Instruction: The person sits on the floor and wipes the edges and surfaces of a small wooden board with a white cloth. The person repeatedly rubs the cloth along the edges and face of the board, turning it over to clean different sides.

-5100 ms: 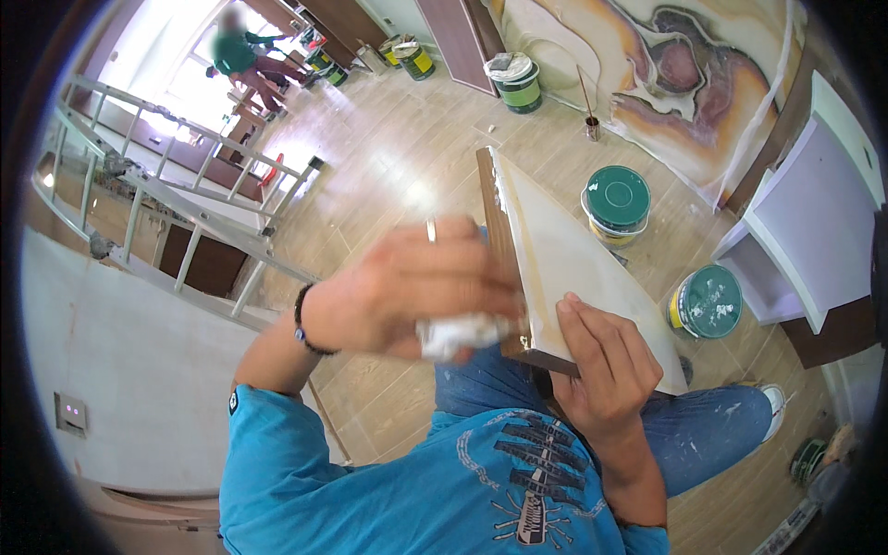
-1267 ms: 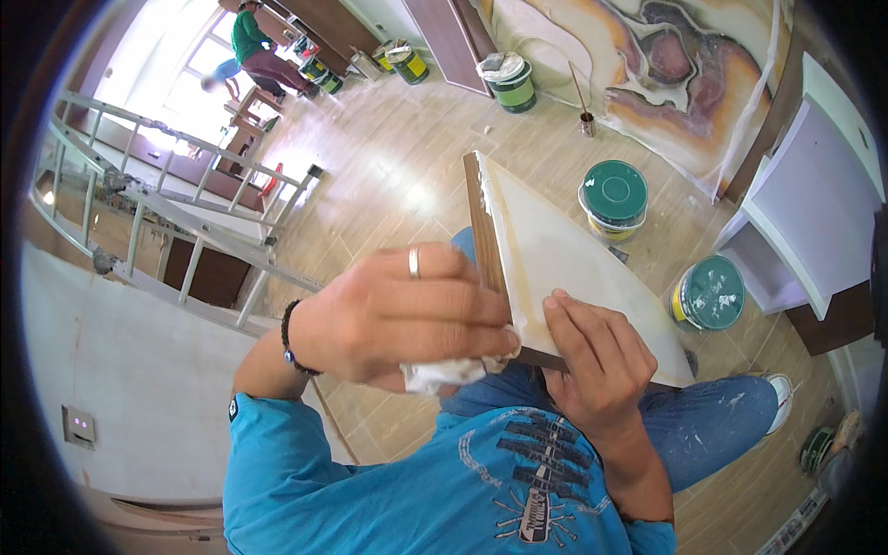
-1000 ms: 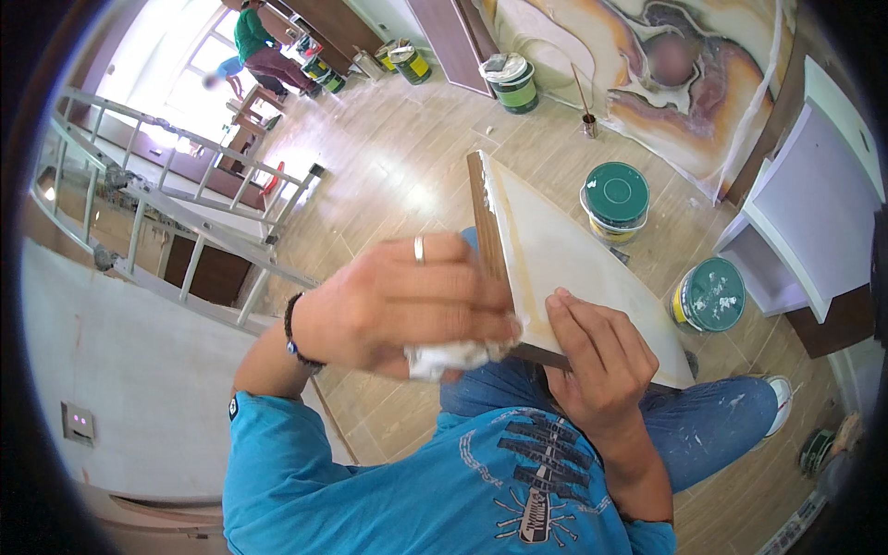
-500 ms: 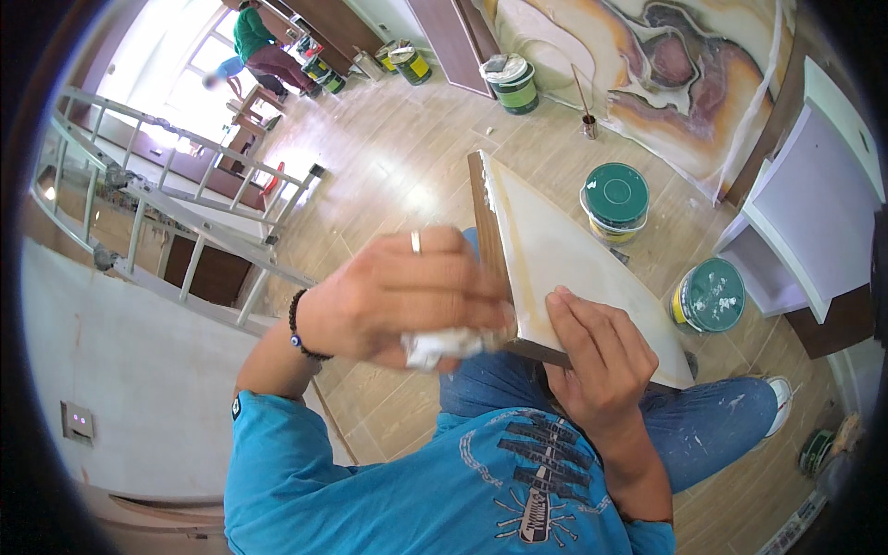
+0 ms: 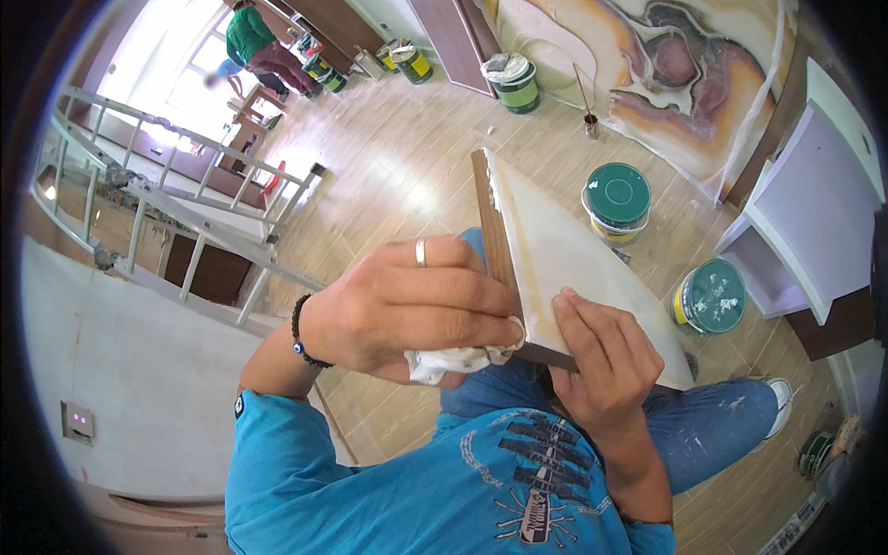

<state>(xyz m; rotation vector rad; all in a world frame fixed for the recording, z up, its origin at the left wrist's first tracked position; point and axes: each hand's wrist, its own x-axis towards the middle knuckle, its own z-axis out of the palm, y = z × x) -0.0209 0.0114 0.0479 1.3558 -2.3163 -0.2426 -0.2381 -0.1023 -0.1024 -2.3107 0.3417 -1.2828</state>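
A white panel [image 5: 585, 264] with a brown wood-look edge [image 5: 499, 240] tilts up above my lap, white residue along its upper rim. My right hand [image 5: 610, 361] grips its near corner, fingers on the white face; the thumb is hidden underneath. My left hand [image 5: 416, 296], with a ring and a beaded bracelet, is closed around a crumpled white cloth [image 5: 449, 363]. The cloth and fingertips press against the brown edge close to the near corner. Part of the cloth hangs out below the fingers.
Two green-lidded buckets, one farther off [image 5: 617, 194] and one nearer [image 5: 712, 298], stand right of the panel. A metal ladder [image 5: 176, 199] leans in at left. White furniture [image 5: 805, 203] is at right. Another person in green [image 5: 252, 37] works far back beside more paint buckets [image 5: 412, 65].
My left hand, blurred by motion before, is now sharp and slightly lower, with the cloth against the panel's edge. The panel has shifted very slightly; my right hand keeps its hold.
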